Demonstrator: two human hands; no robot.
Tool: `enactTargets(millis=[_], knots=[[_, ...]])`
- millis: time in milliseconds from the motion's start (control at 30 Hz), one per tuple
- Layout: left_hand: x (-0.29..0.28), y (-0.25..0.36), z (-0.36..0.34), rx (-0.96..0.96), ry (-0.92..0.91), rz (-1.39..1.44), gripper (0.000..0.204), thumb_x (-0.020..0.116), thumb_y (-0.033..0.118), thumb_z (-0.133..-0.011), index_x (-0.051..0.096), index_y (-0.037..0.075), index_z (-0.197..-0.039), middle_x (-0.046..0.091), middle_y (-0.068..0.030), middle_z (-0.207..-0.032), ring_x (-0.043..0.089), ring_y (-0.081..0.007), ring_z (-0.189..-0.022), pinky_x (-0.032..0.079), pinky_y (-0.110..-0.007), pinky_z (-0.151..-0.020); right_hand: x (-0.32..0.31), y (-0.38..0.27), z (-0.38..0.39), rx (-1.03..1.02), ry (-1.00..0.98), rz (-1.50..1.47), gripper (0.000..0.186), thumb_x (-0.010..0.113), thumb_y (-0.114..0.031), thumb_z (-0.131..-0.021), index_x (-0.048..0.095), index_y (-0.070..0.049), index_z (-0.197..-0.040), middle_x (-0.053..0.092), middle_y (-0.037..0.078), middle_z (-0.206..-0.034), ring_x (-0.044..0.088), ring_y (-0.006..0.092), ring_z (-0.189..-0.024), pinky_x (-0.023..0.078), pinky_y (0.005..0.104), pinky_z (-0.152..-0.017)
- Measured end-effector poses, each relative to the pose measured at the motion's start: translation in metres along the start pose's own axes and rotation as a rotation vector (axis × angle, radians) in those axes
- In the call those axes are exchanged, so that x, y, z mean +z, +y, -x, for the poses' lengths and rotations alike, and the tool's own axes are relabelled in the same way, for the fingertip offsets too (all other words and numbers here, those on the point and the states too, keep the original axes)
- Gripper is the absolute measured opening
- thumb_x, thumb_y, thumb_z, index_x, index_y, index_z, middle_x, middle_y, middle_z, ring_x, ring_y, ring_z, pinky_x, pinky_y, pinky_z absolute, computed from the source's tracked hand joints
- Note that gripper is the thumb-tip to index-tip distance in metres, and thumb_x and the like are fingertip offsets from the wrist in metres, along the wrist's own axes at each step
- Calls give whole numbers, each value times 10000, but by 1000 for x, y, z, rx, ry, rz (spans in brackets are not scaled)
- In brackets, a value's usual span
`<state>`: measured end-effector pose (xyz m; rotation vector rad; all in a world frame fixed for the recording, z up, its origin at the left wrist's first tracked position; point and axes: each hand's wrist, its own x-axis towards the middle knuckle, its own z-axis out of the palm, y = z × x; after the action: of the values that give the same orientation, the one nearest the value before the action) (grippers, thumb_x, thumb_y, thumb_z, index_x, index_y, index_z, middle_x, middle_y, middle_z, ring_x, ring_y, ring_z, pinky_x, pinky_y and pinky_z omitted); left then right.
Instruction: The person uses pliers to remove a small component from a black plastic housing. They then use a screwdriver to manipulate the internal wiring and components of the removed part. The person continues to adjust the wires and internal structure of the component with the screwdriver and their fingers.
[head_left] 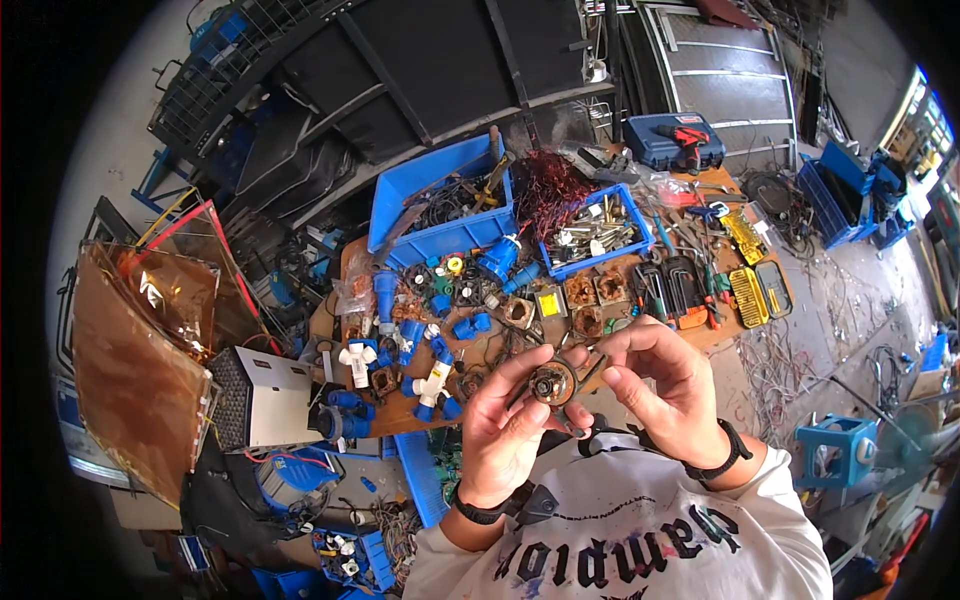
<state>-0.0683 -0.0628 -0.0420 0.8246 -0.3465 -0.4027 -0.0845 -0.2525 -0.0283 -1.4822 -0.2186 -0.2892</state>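
Observation:
In front of my chest, my left hand (pixel 508 430) is closed around a round, rusty metal part (pixel 552 383) with a threaded-looking hub at its centre. The thumb presses its near side while the fingers wrap behind it. Close on the right, my right hand (pixel 665 392) has its thumb and index finger bent toward the part. A thin dark strip (pixel 592 370) runs between the part and those fingertips; whether it belongs to the part I cannot tell. Beyond the hands, the wooden table (pixel 405 408) holds blue and white pipe fittings (pixel 436 383) and rusty square plates (pixel 588 321).
A blue bin (pixel 440 248) of dark metal pieces and a blue tray (pixel 598 265) of bolts stand at the back. Hand tools and a yellow bit set (pixel 748 295) lie right. A red drill (pixel 690 140) rests on a blue case (pixel 650 150). Large brown panels (pixel 135 370) stand left.

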Motion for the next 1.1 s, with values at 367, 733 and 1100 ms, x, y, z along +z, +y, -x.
enactTargets(millis=[367,733,1100], knots=[[7,2,0,-41,20,-104,503,571,76,-959,379,-4,-1416,583,-149,-1249,657,-229,-923,565,-370,-795,-5,-2,-2,-15,-54,-35,69,685,-30,-883,649,0,-934,600,40,-912,572,74,-744,469,215,-648],[15,1,-2,132,88,-422,426,655,-15,-896,525,-22,-1302,574,-88,-1238,610,-119,-1012,520,-252,-830,-12,-8,2,-6,-41,-32,112,677,31,-861,624,10,-958,604,67,-981,584,97,-837,484,222,-708],[18,2,-7,223,141,-631,302,647,15,-893,630,-5,-1194,620,-133,-1227,621,-190,-1086,492,-292,-910,-15,-14,3,40,-27,-28,126,673,45,-854,625,19,-968,608,83,-987,599,122,-854,502,238,-721]])
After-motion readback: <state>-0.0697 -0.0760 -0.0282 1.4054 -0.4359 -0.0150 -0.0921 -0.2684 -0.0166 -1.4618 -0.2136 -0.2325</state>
